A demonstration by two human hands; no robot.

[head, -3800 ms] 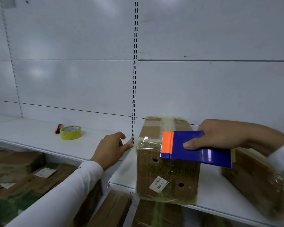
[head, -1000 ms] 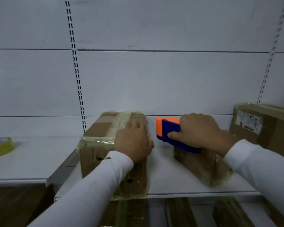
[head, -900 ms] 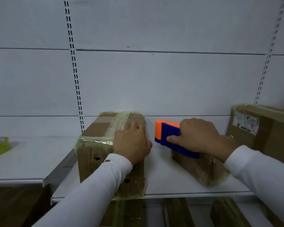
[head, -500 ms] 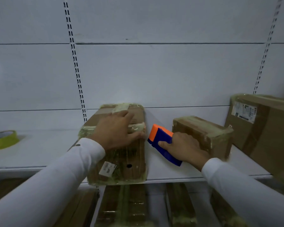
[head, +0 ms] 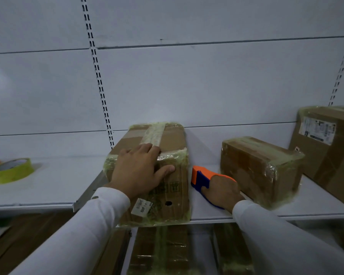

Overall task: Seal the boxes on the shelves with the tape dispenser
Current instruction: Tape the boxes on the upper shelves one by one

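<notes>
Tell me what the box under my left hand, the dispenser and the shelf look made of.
Box under the left hand: brown corrugated-looking cardboard, matte, with glossy wrinkled clear-yellowish tape along its edges. Tape dispenser, gripped by the right hand: smooth blue and orange body, probably plastic, slight sheen. Shelf: white, smooth, thin-lipped, likely painted metal; the slotted uprights fit that.

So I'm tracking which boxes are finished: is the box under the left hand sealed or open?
Sealed: tape runs along the top of the box and over its front edge, flaps flat under the left hand.
</notes>
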